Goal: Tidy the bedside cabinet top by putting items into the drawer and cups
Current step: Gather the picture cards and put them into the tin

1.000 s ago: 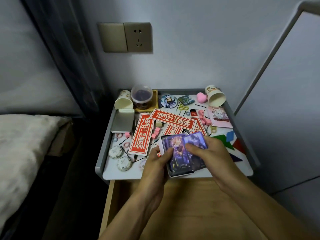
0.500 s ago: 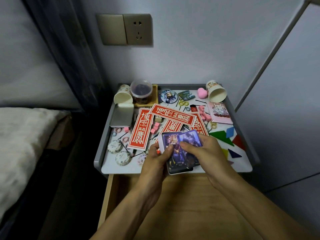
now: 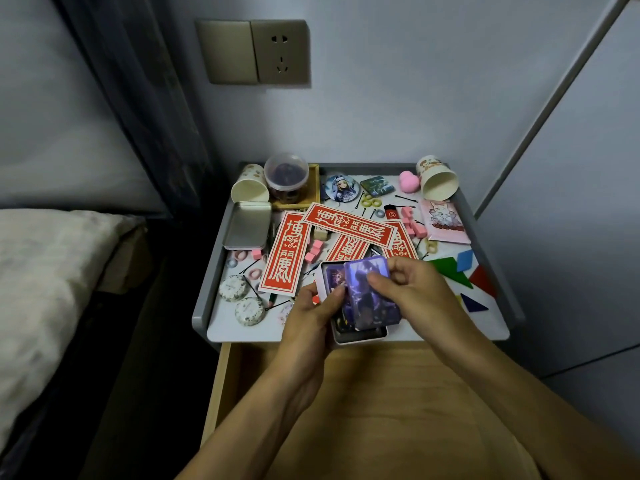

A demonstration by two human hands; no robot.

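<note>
My left hand (image 3: pixel 311 317) grips a small open tin box (image 3: pixel 360 336) with purple picture cards in it, over the front edge of the cabinet top (image 3: pixel 242 332). My right hand (image 3: pixel 412 289) pinches a purple card (image 3: pixel 372 294) that lies tilted across the tin's opening. The wooden drawer (image 3: pixel 381 393) stands open below my arms. Two paper cups lie on their sides at the back: one at the left (image 3: pixel 250 185), one at the right (image 3: pixel 438 180).
Red paper strips (image 3: pixel 285 254), the tin's lid (image 3: pixel 247 225), a clear jar (image 3: pixel 286 174) on a wooden tray, badges, pink cubes (image 3: pixel 412 223), hair ties, pins and coloured tangram pieces (image 3: pixel 464 271) litter the top. A bed (image 3: pixel 45 271) lies left, a wall socket (image 3: pixel 280 51) above.
My right hand has shifted the purple card further over the tin and turned it. The tin has stayed in my left hand.
</note>
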